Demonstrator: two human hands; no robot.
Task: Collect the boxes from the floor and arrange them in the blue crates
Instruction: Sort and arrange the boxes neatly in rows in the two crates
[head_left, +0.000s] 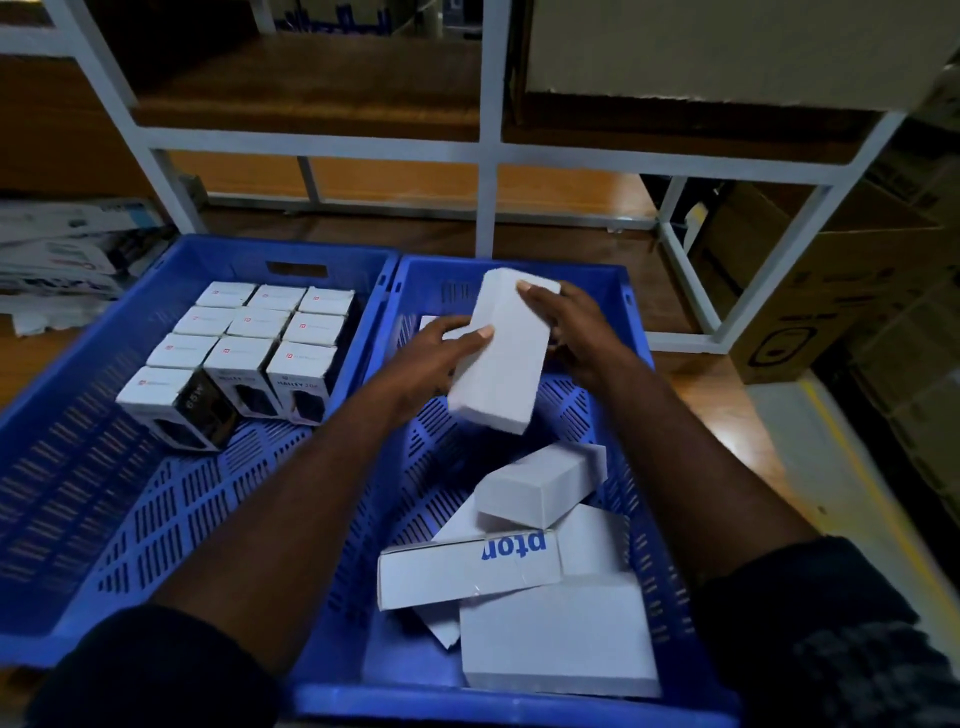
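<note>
Two blue crates stand side by side on the floor. Above the right crate (639, 332) both hands hold one long white box (504, 358), tilted. My left hand (436, 358) grips its left side with the thumb on top. My right hand (566, 322) holds its far right end with the fingertips. Several white boxes (540, 488) lie jumbled in the near half of this crate, one printed with blue letters (467, 566). Another white box shows partly behind my left hand. The left crate (67, 431) holds several small white-topped boxes (270, 332) packed in neat rows at its far end.
A white metal shelf frame (488, 156) with brown wooden boards stands just behind the crates. Brown cardboard cartons (831, 291) sit on the right. A heap of flat white packaging (57, 249) lies at the far left. A yellow floor line (883, 519) runs along the right.
</note>
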